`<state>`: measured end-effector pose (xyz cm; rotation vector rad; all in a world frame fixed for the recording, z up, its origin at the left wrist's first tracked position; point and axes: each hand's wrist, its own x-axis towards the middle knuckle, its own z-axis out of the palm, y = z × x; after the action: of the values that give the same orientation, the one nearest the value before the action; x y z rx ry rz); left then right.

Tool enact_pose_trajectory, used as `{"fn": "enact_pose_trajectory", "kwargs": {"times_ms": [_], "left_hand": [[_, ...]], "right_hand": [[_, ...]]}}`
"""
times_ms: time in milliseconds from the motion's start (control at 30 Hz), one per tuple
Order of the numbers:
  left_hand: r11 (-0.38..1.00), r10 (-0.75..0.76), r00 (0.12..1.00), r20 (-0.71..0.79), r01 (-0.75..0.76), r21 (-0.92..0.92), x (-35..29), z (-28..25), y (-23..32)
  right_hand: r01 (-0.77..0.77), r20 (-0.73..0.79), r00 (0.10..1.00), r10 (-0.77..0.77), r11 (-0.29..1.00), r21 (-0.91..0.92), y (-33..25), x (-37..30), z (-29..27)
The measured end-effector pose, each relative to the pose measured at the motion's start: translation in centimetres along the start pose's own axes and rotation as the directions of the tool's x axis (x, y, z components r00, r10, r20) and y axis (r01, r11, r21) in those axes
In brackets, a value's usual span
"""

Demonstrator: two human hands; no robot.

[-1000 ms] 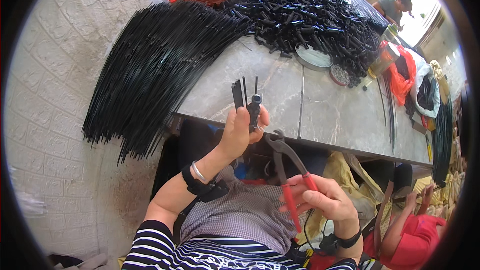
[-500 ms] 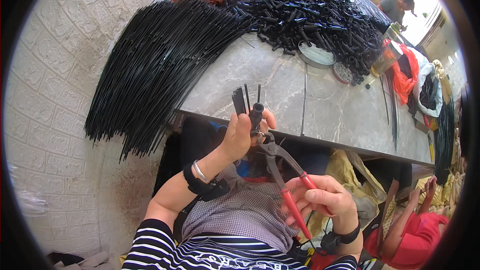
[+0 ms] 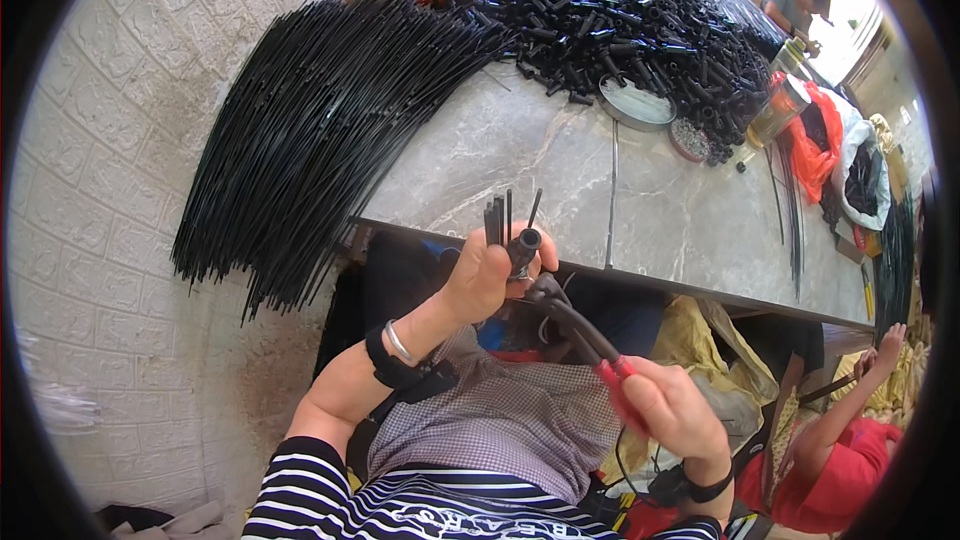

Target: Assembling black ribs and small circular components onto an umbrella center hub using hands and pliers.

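Observation:
My left hand (image 3: 472, 282) is closed round a short black plastic tube fitting (image 3: 525, 243), its open end facing up. Several thin black tubes (image 3: 496, 220) stick up from the same grip. Below the fitting's mouth, a bit of shiny metal (image 3: 519, 275) shows, too small to make out fully. My right hand (image 3: 682, 408) grips the red handles of a pair of pincers (image 3: 578, 325), squeezed nearly together. The pincers' jaws are up against the lower part of the fitting, by my left fingers; what lies between them is hidden.
On the grey marble-patterned table (image 3: 500, 155) lie a bundle of long thin black tubes (image 3: 310, 130) and a heap of black fittings (image 3: 620, 25). A round tin (image 3: 637, 105), a dish of small metal parts (image 3: 690, 140) and a jar (image 3: 778, 115) stand right. Co-workers sit at the right.
My right hand has closed from loose fingers to a firm grip, bringing the pincers' spread handles together. My left hand has shifted slightly, tilting the fitting's mouth more into view.

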<state>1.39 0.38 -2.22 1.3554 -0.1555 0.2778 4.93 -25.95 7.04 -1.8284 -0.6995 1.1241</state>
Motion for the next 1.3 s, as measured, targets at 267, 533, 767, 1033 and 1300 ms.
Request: {"fn": "enact_pose_trajectory", "kwargs": {"times_ms": [267, 533, 767, 1033, 1300], "left_hand": [[0.999, -0.034, 0.997, 0.064, 0.033, 0.017, -0.3, 1.3, 0.2], [0.999, 0.034, 0.995, 0.094, -0.032, -0.022, 0.2, 1.5, 0.4], [0.999, -0.029, 0.998, 0.052, 0.030, -0.033, 0.4, 0.6, -0.4], [1.000, -0.011, 0.999, 0.052, 0.012, -0.020, 0.5, 1.2, -0.1], [0.999, -0.031, 0.999, 0.016, 0.032, -0.026, 0.6, 1.1, -0.2]], "right_hand": [[0.086, 0.045, 0.996, -0.081, 0.987, -0.135, 2.6, 0.4, 0.0], [-0.027, -0.339, 0.832, -0.438, 0.580, -0.814, 4.6, 1.0, 2.5], [0.003, -0.044, 0.999, 0.001, 0.995, 0.096, 3.7, 0.3, 1.1], [0.236, -0.267, 0.814, -0.515, 0.714, -0.659, 3.9, 1.9, 2.5], [0.156, -0.224, 0.950, -0.216, 0.954, -0.255, 4.0, 1.0, 2.5]]}}
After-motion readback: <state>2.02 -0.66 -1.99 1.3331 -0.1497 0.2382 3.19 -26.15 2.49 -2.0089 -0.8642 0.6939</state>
